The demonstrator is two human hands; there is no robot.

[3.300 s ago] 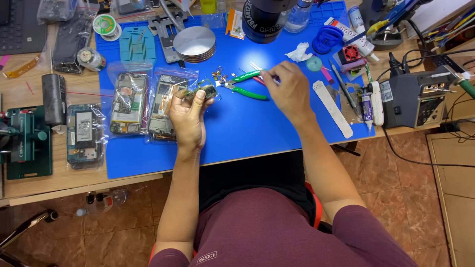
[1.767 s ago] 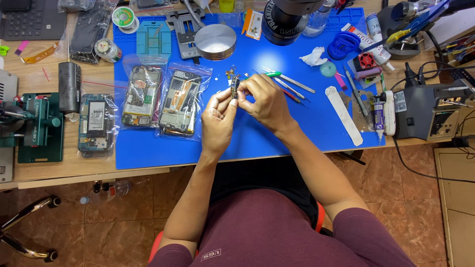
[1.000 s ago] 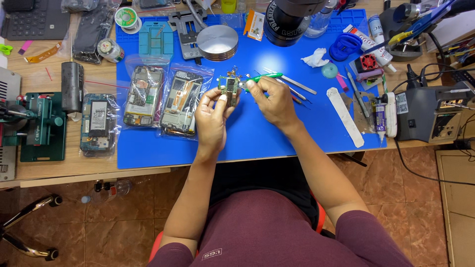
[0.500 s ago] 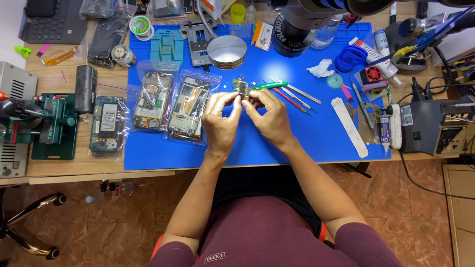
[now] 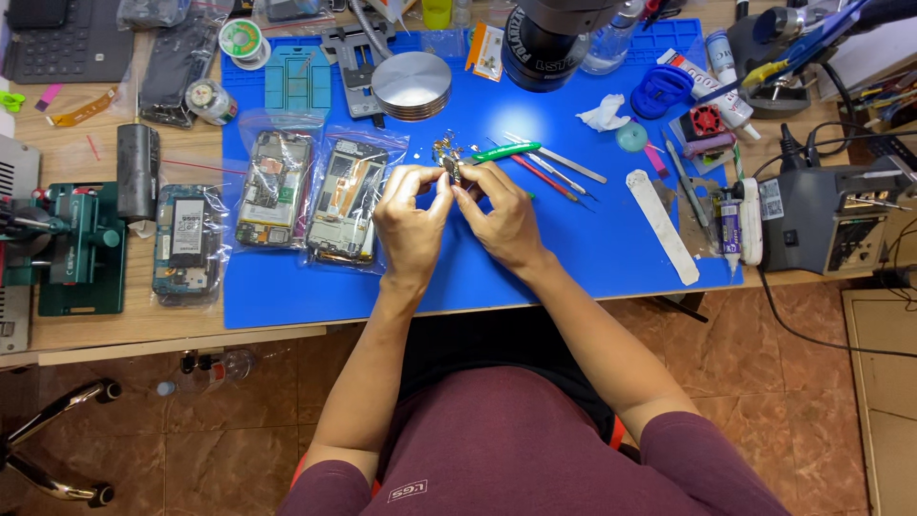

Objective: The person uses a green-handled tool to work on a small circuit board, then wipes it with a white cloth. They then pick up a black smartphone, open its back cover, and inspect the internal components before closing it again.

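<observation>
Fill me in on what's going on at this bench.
A person seated at a wooden desk works over a blue mat. The left hand and right hand pinch a small electronic part between their fingertips, lifted off the mat. Green-handled tweezers lie just beyond it, and two opened phones in clear bags sit left of the hands.

You are holding a small metal phone part (image 5: 451, 170) pinched between the fingertips of both hands, raised just above the blue mat. It is dark and silvery, thin and stood on edge. Its finer detail is too small to tell. A cluster of tiny metal bits (image 5: 445, 147) lies at its 12 o'clock.
</observation>
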